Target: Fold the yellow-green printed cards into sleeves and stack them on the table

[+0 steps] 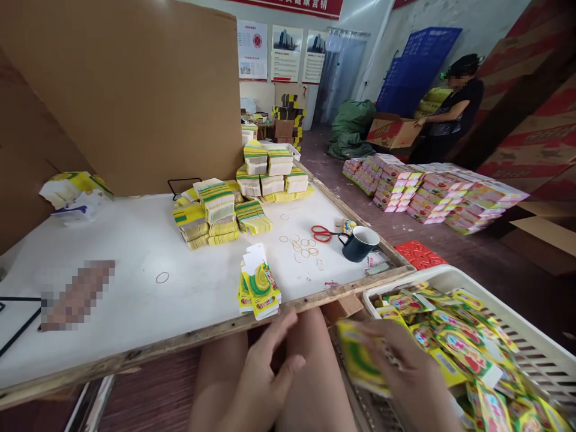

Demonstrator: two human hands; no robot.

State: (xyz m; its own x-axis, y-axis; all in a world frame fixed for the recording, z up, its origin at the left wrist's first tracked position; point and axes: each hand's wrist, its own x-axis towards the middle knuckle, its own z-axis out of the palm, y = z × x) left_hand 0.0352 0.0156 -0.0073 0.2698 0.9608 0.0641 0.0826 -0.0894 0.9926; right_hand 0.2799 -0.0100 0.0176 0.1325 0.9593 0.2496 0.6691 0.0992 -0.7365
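Observation:
My left hand (267, 375) hangs over my lap just below the table edge, thumb and fingers apart, holding nothing. In my right hand (407, 366) is a yellow-green printed carton (360, 357), blurred by motion, held beside the basket. A white plastic basket (456, 273) at my right is filled with similar yellow cartons (468, 348), some showing red and pink print. On the table, close to the front edge and ahead of my left hand, lies a small pile of flat yellow cartons (261, 285) with white flaps.
Stacked bundles of flat cartons (216, 207) stand on the white table (135, 246). Rubber bands (308, 247), red-handled scissors (321, 234) and a dark mug (357, 245) lie to the right. Pink boxes (400, 183) cover the floor; a person (454, 114) holds a cardboard box (391, 132).

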